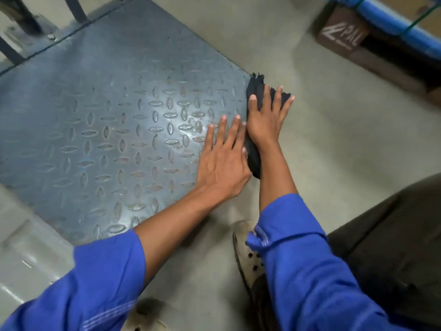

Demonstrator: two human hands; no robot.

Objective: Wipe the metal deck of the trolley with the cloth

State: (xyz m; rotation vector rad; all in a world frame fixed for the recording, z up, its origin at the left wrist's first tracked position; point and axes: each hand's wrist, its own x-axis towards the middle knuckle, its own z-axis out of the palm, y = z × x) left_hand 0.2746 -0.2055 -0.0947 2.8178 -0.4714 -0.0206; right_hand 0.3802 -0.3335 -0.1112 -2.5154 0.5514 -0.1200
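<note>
The trolley's grey-blue metal deck (114, 111), with a raised diamond tread, fills the left and middle of the head view. A dark cloth (256, 88) lies along the deck's right edge, partly hanging over it. My right hand (266, 120) presses flat on the cloth with its fingers spread. My left hand (223, 163) lies flat on the deck right beside it, fingers apart, its thumb side touching the cloth's lower part.
Dark metal uprights of the trolley's handle frame (76, 10) rise at the deck's far end. A brown wooden pallet (343, 34) with blue-wrapped goods (393, 17) stands at the top right. My sandalled foot (248, 256) rests on the concrete floor (334, 139) near the deck's corner.
</note>
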